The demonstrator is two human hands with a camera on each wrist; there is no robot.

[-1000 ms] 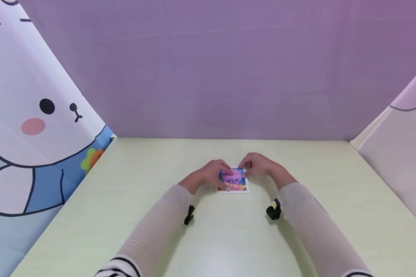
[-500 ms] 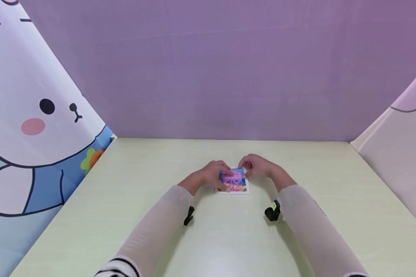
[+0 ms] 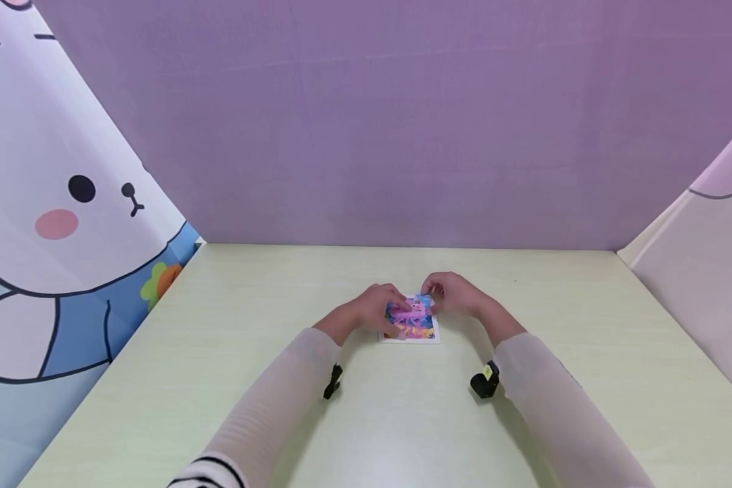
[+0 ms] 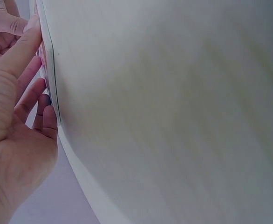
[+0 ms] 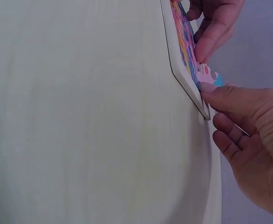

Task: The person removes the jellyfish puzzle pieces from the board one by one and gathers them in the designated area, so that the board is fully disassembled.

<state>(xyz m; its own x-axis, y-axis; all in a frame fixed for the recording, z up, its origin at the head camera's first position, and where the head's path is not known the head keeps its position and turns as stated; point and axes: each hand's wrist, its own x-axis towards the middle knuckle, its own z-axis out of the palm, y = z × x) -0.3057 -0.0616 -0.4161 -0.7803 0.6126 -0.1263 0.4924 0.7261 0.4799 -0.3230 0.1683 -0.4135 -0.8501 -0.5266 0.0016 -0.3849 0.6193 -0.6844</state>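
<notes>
1. Pink-and-blue puzzle piece [image 5: 210, 76] sits at the far right corner of the puzzle board [image 3: 412, 322], lifted slightly off the picture; board lies flat mid-table, white-bordered, colourful picture.
2. Right hand [image 3: 451, 293] grip: thumb and fingers pinch that piece at the board's far corner; the right wrist view shows the thumb tip pressed on the piece, other fingers curled below the board edge.
3. Left hand [image 3: 372, 308] grip: nothing held, fingers fairly straight, resting on the board's left side and partly covering the picture; the left wrist view shows fingertips against the board edge.
4. Hands near each other, fingertips almost meeting over the board's far edge.
5. Table [image 3: 219, 339] pale green-yellow, bare surface around the board.
6. Forearms in sheer whitish sleeves [image 3: 280, 393], striped cuff at bottom; small black wrist cameras [image 3: 483, 381] under each forearm.
7. Purple backdrop [image 3: 390, 122] behind the table; cartoon rabbit panel [image 3: 55, 203] on the left, pale panel [image 3: 707, 271] on the right.
</notes>
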